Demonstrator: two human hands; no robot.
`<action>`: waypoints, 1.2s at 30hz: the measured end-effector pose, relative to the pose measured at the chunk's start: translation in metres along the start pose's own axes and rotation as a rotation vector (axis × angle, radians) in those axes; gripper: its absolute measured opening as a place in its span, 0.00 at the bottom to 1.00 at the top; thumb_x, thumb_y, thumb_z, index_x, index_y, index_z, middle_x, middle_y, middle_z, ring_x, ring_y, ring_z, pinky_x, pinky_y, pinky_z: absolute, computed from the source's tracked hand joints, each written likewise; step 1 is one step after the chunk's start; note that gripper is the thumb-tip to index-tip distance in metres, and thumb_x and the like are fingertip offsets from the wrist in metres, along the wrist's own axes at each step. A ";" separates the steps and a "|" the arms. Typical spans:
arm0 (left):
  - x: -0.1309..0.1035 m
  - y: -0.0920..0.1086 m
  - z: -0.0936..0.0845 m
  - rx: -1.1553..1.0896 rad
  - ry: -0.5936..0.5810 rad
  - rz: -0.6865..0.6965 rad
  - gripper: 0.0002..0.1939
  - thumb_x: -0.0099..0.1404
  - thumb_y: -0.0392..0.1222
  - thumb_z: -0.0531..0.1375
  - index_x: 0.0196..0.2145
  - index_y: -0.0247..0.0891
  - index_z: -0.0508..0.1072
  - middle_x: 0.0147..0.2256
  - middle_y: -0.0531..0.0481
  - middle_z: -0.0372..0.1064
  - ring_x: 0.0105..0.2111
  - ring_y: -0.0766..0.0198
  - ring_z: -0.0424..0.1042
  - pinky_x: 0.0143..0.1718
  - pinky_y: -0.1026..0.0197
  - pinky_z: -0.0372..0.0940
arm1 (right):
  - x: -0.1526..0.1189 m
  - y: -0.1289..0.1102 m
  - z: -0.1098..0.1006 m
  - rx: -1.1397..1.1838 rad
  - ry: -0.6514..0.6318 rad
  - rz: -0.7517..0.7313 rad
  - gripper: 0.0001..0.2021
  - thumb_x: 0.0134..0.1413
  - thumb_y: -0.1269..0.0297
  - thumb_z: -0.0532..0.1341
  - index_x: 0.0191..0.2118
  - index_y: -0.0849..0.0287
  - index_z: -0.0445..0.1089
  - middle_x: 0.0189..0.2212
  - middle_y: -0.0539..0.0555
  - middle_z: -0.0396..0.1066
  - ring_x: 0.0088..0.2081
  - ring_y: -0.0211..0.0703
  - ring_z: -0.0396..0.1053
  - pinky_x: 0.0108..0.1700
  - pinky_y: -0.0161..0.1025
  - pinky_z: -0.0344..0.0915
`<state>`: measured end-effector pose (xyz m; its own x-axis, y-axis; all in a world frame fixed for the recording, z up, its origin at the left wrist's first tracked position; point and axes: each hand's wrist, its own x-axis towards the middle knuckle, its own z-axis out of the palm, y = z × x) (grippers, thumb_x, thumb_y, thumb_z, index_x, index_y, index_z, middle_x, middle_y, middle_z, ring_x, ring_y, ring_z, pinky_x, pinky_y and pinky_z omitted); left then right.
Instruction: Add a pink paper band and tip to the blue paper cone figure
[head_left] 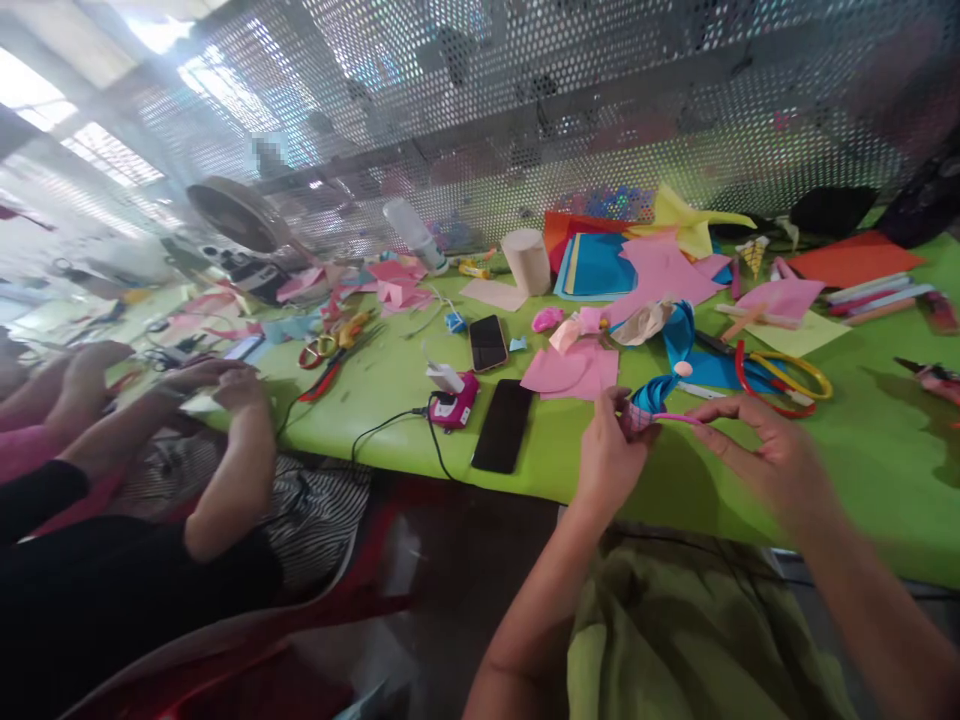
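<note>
My left hand (611, 458) pinches a small paper craft piece (651, 402) made of blue and pink strips, held just above the near edge of the green table (390, 380). My right hand (765, 450) holds the other end, a thin pink strip (679, 418) running out from the piece. Right behind my hands lie red and yellow scissors (784, 378) and a blue paper ribbon (681, 335). Pink paper sheets (571, 370) rest just left of the piece.
Two black phones (502, 425) (488, 342) and a pink device with a cable (454, 405) lie left of my hands. Coloured paper sheets (600, 262), a paper roll (527, 260) and more scissors (330, 350) cover the table. Other people's arms (225, 450) reach in at left.
</note>
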<state>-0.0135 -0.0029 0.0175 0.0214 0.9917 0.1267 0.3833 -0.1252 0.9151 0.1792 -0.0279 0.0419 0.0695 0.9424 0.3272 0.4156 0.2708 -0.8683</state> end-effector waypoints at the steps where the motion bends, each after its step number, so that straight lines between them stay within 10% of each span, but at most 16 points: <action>1: -0.001 0.001 0.000 -0.033 -0.008 0.010 0.26 0.65 0.41 0.71 0.57 0.46 0.66 0.50 0.44 0.77 0.48 0.50 0.77 0.49 0.53 0.66 | -0.001 -0.001 0.000 0.013 -0.004 -0.001 0.10 0.62 0.51 0.69 0.38 0.51 0.78 0.40 0.53 0.81 0.45 0.55 0.78 0.52 0.51 0.71; 10: -0.008 0.007 -0.006 -0.513 -0.100 0.033 0.21 0.75 0.49 0.62 0.62 0.44 0.70 0.66 0.42 0.68 0.66 0.50 0.67 0.68 0.50 0.58 | -0.004 0.009 -0.001 0.119 0.005 0.080 0.11 0.60 0.50 0.70 0.39 0.51 0.78 0.44 0.54 0.82 0.49 0.56 0.78 0.55 0.54 0.70; 19: 0.000 -0.006 0.004 -0.983 -0.196 -0.261 0.23 0.59 0.52 0.73 0.47 0.40 0.73 0.43 0.48 0.76 0.28 0.69 0.63 0.33 0.63 0.59 | -0.005 0.005 -0.008 0.215 0.005 0.085 0.07 0.60 0.53 0.71 0.40 0.48 0.79 0.45 0.52 0.81 0.49 0.53 0.78 0.56 0.51 0.70; 36: -0.001 -0.006 0.010 -0.888 -0.193 -0.181 0.34 0.58 0.53 0.77 0.56 0.46 0.69 0.45 0.50 0.78 0.38 0.64 0.75 0.41 0.61 0.67 | -0.005 0.006 -0.012 0.233 -0.034 0.092 0.10 0.60 0.51 0.71 0.41 0.49 0.79 0.45 0.54 0.81 0.51 0.55 0.78 0.59 0.51 0.72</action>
<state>-0.0068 -0.0028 0.0085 0.2141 0.9760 -0.0394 -0.4506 0.1345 0.8826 0.1926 -0.0333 0.0399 0.0652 0.9701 0.2337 0.1882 0.2180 -0.9576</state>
